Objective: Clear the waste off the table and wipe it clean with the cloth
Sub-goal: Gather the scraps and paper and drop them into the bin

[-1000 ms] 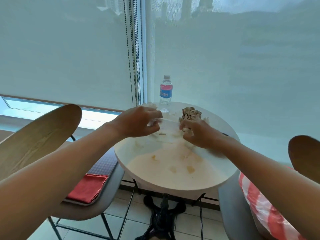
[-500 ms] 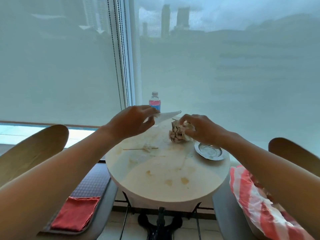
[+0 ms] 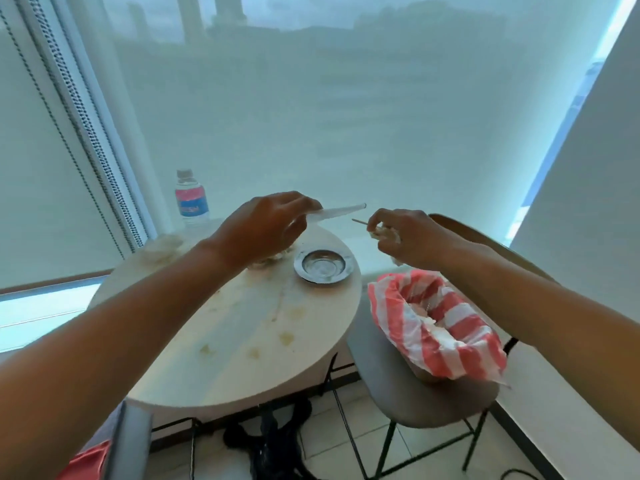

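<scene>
Left hand [image 3: 263, 225] pinching clear wrapper [image 3: 337, 212], right hand [image 3: 403, 237] gripping half-hidden crumpled waste [image 3: 383, 233], red cloth [image 3: 86, 462] cropped

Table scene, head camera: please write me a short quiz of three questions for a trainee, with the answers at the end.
1. True or false: the metal dish on the table holds a crumpled tissue.
2. Where does the striped bag sit?
A. on the table
B. on the chair seat to the right of the table
C. on the floor
3. Fill in: the right hand grips crumpled paper and a thin ____.

Key
1. False; the dish looks empty.
2. B.
3. Stick. The left hand pinches a white strip. The water bottle stands at the table's far edge, and brown stains remain.
</scene>
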The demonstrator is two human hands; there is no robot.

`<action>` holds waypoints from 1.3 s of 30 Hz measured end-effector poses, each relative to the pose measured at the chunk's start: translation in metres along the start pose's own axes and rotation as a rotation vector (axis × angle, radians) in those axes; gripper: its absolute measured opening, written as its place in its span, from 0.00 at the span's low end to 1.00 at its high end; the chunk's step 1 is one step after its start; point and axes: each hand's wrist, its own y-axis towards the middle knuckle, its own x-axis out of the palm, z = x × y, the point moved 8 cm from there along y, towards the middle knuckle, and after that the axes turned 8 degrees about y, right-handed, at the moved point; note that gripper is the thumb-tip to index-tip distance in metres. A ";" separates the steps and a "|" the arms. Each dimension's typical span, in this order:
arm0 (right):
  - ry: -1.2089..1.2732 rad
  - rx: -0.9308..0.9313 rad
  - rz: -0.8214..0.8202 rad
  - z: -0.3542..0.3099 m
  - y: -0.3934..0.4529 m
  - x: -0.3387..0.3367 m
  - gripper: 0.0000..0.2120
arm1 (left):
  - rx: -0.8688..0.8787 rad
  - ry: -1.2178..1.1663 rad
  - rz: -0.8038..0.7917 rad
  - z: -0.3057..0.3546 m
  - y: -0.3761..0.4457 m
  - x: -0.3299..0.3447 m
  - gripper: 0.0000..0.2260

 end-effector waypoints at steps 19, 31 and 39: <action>0.031 0.220 -0.215 0.251 -0.078 0.012 0.11 | 0.094 -0.156 -0.309 0.152 0.143 0.245 0.09; 0.076 0.368 -0.236 0.319 -0.082 0.079 0.11 | 0.269 0.089 -0.671 0.195 0.153 0.388 0.18; 0.114 0.482 -0.291 0.336 -0.080 0.128 0.15 | 0.450 -0.013 -1.130 0.205 0.105 0.463 0.23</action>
